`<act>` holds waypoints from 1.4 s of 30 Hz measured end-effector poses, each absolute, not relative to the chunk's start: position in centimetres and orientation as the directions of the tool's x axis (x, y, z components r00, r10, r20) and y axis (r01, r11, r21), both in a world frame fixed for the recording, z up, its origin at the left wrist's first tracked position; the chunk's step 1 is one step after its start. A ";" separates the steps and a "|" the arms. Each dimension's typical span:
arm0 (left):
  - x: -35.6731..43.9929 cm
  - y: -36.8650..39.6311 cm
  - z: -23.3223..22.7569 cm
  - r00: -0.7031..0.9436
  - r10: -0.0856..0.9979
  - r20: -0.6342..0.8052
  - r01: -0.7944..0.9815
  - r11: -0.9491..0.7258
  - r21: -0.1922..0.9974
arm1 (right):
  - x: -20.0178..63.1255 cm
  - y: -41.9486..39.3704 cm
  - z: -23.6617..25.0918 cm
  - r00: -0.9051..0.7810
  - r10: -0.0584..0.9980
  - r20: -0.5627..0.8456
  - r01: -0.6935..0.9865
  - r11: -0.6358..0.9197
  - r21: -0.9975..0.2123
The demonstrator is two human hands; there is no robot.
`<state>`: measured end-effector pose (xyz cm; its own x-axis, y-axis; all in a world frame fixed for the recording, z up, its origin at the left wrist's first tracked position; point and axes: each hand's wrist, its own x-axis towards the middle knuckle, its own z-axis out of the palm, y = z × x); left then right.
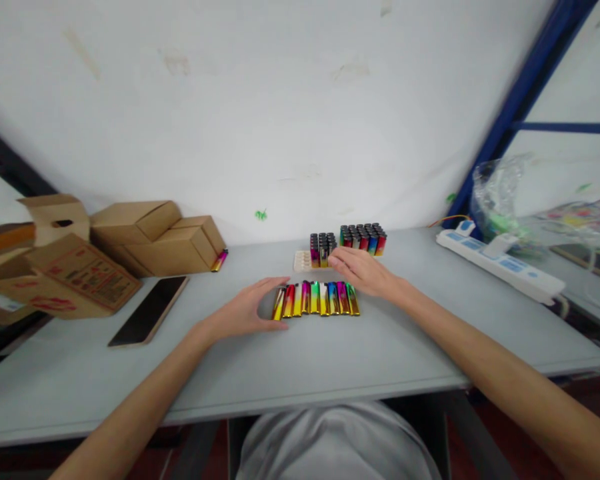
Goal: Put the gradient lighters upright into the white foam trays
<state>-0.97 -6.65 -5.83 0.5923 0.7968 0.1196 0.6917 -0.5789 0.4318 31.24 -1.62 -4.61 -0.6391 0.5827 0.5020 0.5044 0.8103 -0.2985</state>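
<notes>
A row of several rainbow-coloured lighters [316, 299] lies side by side on the grey table [390, 347]. My left hand [247, 308] lies flat at the row's left end, fingers touching the first lighter. My right hand [363, 272] rests palm down at the row's right end, fingers reaching over its far side. Just behind stands a white tray [301, 261] with several upright lighters [322, 249]. A second block of upright lighters [363, 239] stands to its right.
Cardboard boxes [155, 239] are stacked at the back left, with a single lighter [219, 260] beside them. A dark phone [149, 310] lies flat on the left. A white power strip [500, 265] and a plastic bag [500, 193] sit at the right.
</notes>
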 end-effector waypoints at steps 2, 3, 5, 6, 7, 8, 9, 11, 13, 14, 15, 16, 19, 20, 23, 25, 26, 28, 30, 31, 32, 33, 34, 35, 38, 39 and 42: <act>-1.5 -6.1 -5.7 0.577 0.808 0.120 0.686 -0.559 0.465 | 31.9 -1.1 -4.6 -0.607 0.607 0.513 0.545 0.788 -0.287; -1.7 -5.9 -5.7 0.565 0.814 0.131 0.680 -0.550 0.485 | 32.2 -0.8 -4.6 -0.597 0.615 0.515 0.560 0.779 -0.283; -1.8 -5.5 -5.3 0.540 0.823 0.174 0.638 -0.536 0.553 | 32.7 -0.3 -4.6 -0.587 0.627 0.512 0.577 0.768 -0.279; -1.8 -5.4 -5.1 0.523 0.828 0.204 0.600 -0.527 0.601 | 32.9 -0.1 -4.7 -0.585 0.630 0.511 0.580 0.765 -0.279; -1.6 -5.4 -4.8 0.498 0.834 0.238 0.550 -0.517 0.656 | 33.0 0.1 -4.7 -0.584 0.632 0.509 0.582 0.764 -0.280; -1.3 -5.3 -4.4 0.462 0.842 0.280 0.492 -0.506 0.709 | 33.2 0.2 -4.8 -0.584 0.632 0.509 0.582 0.763 -0.280; -0.9 -5.2 -3.9 0.411 0.851 0.328 0.432 -0.498 0.752 | 33.3 0.4 -4.8 -0.585 0.631 0.510 0.583 0.764 -0.277; 0.4 -4.8 -3.0 0.292 0.862 0.415 0.337 -0.499 0.798 | 33.5 0.6 -5.1 -0.591 0.626 0.509 0.586 0.767 -0.262; 2.2 -4.4 -2.1 0.211 0.859 0.466 0.291 -0.510 0.809 | 33.5 0.9 -5.4 -0.603 0.621 0.501 0.590 0.770 -0.243; 3.2 -4.1 -1.8 0.211 0.857 0.469 0.276 -0.513 0.813 | 33.6 1.1 -5.5 -0.610 0.619 0.495 0.591 0.771 -0.236; 4.2 -3.8 -1.6 0.222 0.857 0.465 0.258 -0.512 0.819 | 33.6 1.2 -5.7 -0.616 0.618 0.489 0.591 0.773 -0.232; 5.2 -3.6 -1.5 0.227 0.858 0.462 0.238 -0.508 0.828 | 33.6 1.3 -5.8 -0.620 0.617 0.484 0.591 0.773 -0.229; 7.3 -3.1 -2.2 0.179 0.885 0.431 0.158 -0.458 0.875 | 33.7 1.5 -6.1 -0.623 0.619 0.478 0.595 0.772 -0.225; 7.7 -3.1 -2.7 0.163 0.898 0.409 0.136 -0.431 0.892 | 33.7 1.6 -6.1 -0.622 0.620 0.478 0.596 0.771 -0.225; 8.0 -3.3 -3.9 0.181 0.926 0.330 0.091 -0.350 0.932 | 33.7 1.6 -6.2 -0.628 0.619 0.472 0.592 0.773 -0.227; 7.6 -3.7 -4.5 0.233 0.931 0.282 0.051 -0.302 0.952 | 33.7 1.7 -6.4 -0.633 0.617 0.467 0.590 0.776 -0.225; 7.4 -3.8 -4.6 0.254 0.930 0.264 0.030 -0.280 0.959 | 33.7 1.8 -6.4 -0.637 0.617 0.462 0.589 0.776 -0.226; 7.0 -4.2 -4.6 0.283 0.929 0.237 0.005 -0.248 0.969 | 33.7 1.9 -6.6 -0.642 0.620 0.451 0.587 0.776 -0.232; 6.8 -4.4 -4.5 0.270 0.935 0.231 0.019 -0.245 0.969 | 33.8 1.9 -6.6 -0.645 0.625 0.440 0.585 0.774 -0.242; 6.7 -4.5 -4.4 0.251 0.940 0.233 0.040 -0.251 0.967 | 33.8 1.9 -6.6 -0.644 0.628 0.436 0.585 0.772 -0.248; 6.7 -4.5 -4.4 0.227 0.944 0.241 0.068 -0.262 0.963 | 33.8 1.9 -6.7 -0.644 0.631 0.433 0.584 0.771 -0.254; 6.7 -4.5 -4.3 0.205 0.946 0.253 0.103 -0.277 0.955 | 33.8 1.9 -6.7 -0.644 0.633 0.430 0.584 0.770 -0.259; 6.7 -4.5 -4.3 0.190 0.945 0.266 0.144 -0.294 0.945 | 33.8 1.9 -6.7 -0.644 0.634 0.428 0.582 0.769 -0.263; 6.7 -4.5 -4.2 0.183 0.942 0.280 0.190 -0.314 0.930 | 33.8 1.9 -6.7 -0.646 0.634 0.426 0.580 0.770 -0.266; 6.7 -4.6 -4.3 0.182 0.923 0.339 0.347 -0.383 0.856 | 33.8 1.9 -6.8 -0.651 0.631 0.422 0.573 0.773 -0.272; 6.7 -4.6 -4.3 0.180 0.915 0.360 0.405 -0.402 0.821 | 33.8 1.9 -6.8 -0.652 0.630 0.421 0.571 0.774 -0.273; 6.6 -4.7 -4.5 0.160 0.897 0.412 0.551 -0.428 0.716 | 33.6 1.9 -6.8 -0.654 0.628 0.421 0.567 0.776 -0.277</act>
